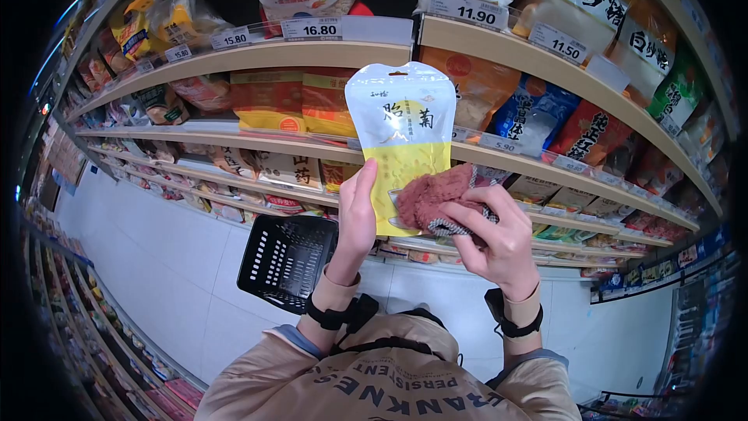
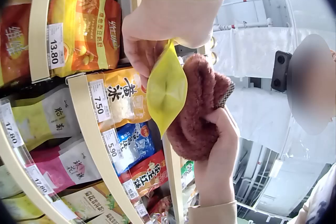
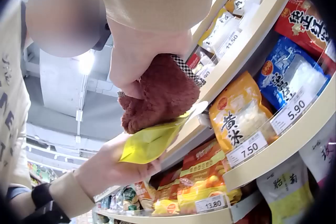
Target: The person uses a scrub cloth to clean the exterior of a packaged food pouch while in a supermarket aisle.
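My left hand (image 1: 357,218) grips a stand-up pouch of chrysanthemum tea (image 1: 399,121) by its left edge and holds it upright in front of the shelves. The pouch is white on top and yellow below, with a hang hole. My right hand (image 1: 499,238) holds a reddish-brown fluffy cloth (image 1: 428,201) with a black-and-white checked edge against the pouch's lower right front. In the left wrist view the yellow pouch bottom (image 2: 167,90) faces the camera, the bunched cloth (image 2: 194,119) beside it. In the right wrist view the cloth (image 3: 163,98) covers part of the pouch.
A black plastic basket (image 1: 287,261) stands on the floor at left. Curved shelves (image 1: 327,54) carry bagged goods with price tags. Similar white-and-yellow pouches (image 2: 44,116) sit on a shelf in the left wrist view. Another shelf row (image 1: 86,327) runs along the left.
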Tool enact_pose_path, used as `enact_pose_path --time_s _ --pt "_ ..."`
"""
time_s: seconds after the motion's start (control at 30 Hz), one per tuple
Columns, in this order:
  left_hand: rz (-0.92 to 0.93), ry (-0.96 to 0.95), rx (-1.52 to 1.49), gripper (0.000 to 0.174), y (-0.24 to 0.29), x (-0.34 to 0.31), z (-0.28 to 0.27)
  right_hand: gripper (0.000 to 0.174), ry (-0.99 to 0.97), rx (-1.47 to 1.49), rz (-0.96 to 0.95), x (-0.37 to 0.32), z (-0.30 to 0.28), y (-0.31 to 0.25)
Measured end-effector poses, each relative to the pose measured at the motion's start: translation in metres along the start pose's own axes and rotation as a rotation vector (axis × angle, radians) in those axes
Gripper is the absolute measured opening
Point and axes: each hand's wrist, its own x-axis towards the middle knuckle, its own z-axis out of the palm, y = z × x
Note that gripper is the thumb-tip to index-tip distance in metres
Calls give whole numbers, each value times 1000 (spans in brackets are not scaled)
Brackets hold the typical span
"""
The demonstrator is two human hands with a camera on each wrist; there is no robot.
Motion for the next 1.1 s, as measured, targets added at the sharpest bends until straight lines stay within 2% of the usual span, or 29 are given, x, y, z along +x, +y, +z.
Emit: enact_pose_path --time_s 0.1,0.17,0.27,0.37,0.5,0.57,0.6,0.63,0.7,0.73,0.77,0.83,0.87,0.93,0.97,1.03,1.07,1.1 --pt "62 -110 125 47 -1 1 -6 31 -61 62 -36 1 7 -11" --pt "32 -98 56 47 0 1 -4 30 -106 86 -54 1 6 -9" --pt "19 -44 -32 47 2 0 -2 27 -43 87 -6 2 -6 10" --pt "39 3 -72 46 4 -2 -4 24 34 27 149 -1 -16 31" --pt "62 18 -115 43 2 -6 -5 20 348 144 408 -3 -2 55" --pt "74 11 -123 42 0 -7 -1 19 342 217 476 -3 12 57" --pt "119 32 -59 40 0 -7 4 19 331 294 444 -1 18 51" --pt "165 55 5 41 0 -8 6 19 268 569 610 -4 25 44" --pt "189 64 68 40 -7 -4 4 22 155 708 659 -9 33 39" --pt "214 73 130 39 -10 -3 3 27 153 725 611 -10 36 32" --pt "213 75 131 39 -11 -2 2 33 186 977 640 -8 37 24" --pt "205 -5 311 38 -9 1 0 41 200 1100 603 -2 38 18" --pt "206 -3 312 38 -8 2 4 41 199 1101 602 0 37 16" --pt "407 122 551 34 -6 1 14 45 249 998 568 4 35 10" --pt "408 122 550 34 -7 1 14 45 249 997 567 6 36 6" --pt "558 161 764 38 -8 1 15 44 386 974 574 11 38 1" --pt "560 162 763 38 -5 -2 17 43 396 826 540 8 41 6" --pt "459 169 708 41 3 -8 24 43 396 826 539 10 41 4"
